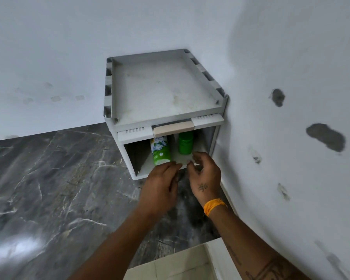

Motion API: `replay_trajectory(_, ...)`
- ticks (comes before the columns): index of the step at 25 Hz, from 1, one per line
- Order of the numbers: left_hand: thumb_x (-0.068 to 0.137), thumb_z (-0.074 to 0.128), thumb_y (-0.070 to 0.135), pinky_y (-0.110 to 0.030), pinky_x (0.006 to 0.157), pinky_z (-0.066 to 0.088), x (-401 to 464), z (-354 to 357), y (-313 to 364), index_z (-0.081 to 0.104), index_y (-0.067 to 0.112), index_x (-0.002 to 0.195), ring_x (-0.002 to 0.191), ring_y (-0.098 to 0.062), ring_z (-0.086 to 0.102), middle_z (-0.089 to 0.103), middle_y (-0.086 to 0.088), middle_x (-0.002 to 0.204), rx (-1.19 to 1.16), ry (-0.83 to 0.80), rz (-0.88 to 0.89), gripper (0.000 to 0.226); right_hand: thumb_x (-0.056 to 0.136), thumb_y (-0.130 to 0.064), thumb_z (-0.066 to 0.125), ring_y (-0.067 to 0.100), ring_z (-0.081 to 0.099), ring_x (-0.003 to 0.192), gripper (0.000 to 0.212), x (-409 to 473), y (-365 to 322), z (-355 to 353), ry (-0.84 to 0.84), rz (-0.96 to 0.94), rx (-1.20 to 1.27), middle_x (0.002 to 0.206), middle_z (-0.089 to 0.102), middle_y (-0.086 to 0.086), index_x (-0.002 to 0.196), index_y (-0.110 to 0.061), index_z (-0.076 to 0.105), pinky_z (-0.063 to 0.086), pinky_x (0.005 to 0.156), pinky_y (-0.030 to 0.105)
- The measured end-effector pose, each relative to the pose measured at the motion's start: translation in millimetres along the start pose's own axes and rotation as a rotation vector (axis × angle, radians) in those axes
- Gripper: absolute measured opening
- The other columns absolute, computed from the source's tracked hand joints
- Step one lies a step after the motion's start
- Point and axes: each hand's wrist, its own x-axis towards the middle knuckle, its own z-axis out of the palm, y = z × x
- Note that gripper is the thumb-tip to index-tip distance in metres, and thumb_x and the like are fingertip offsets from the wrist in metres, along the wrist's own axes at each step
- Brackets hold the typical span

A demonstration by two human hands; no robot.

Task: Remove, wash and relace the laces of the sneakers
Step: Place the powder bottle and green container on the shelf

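— Both forearms reach in from six o'clock; the left hand [160, 184] and right hand [205, 176] meet at the front lip of the shelf unit [166, 93], fingers curled. Holding anything? Cannot tell.

— And the sneakers, the laces?

— Neither is in view (only a green bottle [160, 150] at eleven o'clock of the hands). He probably needs washing supplies next.

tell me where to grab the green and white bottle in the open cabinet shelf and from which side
Grip the green and white bottle around its lower body, coming straight in from the open front of the cabinet. It stands upright near the shelf's front edge, and the beige handle overhangs its top, so a grab from above looks blocked. The left hand is nearest.
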Motion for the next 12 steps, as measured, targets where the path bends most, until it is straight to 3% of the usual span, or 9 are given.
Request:
replay_trajectory(3, 0.094, 0.067, 0.008, -0.021, 0.090, 0.050, -14.2, -42.1, 26.6, 0.069, 0.019, 0.128, 0.104, -0.013, 0.066, 0.072, 0.001, 0.120, -0.135, 0.063, -0.096, 0.036, 0.093, -0.027, 0.071, 0.008, 0.068, 0.095, 0.024, -18.3, -42.1, -31.4, -0.033, -0.041, 0.029, 0.106, 0.071, -0.009, 0.116, -0.021, 0.069, 0.060, 0.080, 0.038)
replay_trajectory(7, 0.098, 0.066, 0.022, -0.023, 0.083, 0.055, -7.7, -98.1, 47.3, 0.069, 0.022, 0.129, 0.100, -0.008, 0.065, 0.071, 0.007, 0.118, -0.222, 0.173, -0.212, 0.031, 0.093, -0.035, 0.068, 0.008, 0.063, 0.106, 0.029, -20.5, -98.6, -51.4, -0.068, -0.172, -0.044, 0.114, 0.068, -0.009, 0.120, -0.022, 0.067, 0.058, 0.085, 0.031)
replay_trajectory(9, 0.096, 0.069, 0.017, -0.029, 0.090, 0.054, 8.5, -123.9, 47.9, 0.069, 0.020, 0.129, 0.105, -0.013, 0.062, 0.071, 0.004, 0.118, -0.113, 0.193, -0.168, 0.033, 0.092, -0.032, 0.068, 0.013, 0.060, 0.110, 0.029, -11.2, -123.2, -52.0, -0.062, -0.279, -0.144, 0.116, 0.066, -0.005, 0.119, -0.021, 0.067, 0.055, 0.088, 0.030)
replay_trajectory(12, 0.090, 0.071, 0.004, -0.046, 0.113, 0.044, 40.7, -152.7, 38.3, 0.069, 0.013, 0.130, 0.132, -0.027, 0.052, 0.068, -0.007, 0.132, 0.128, 0.204, -0.072, 0.041, 0.091, -0.015, 0.068, 0.021, 0.055, 0.118, 0.032, 5.5, -154.4, -48.3, -0.142, -0.416, -0.329, 0.123, 0.062, 0.002, 0.123, -0.015, 0.065, 0.053, 0.096, 0.034)
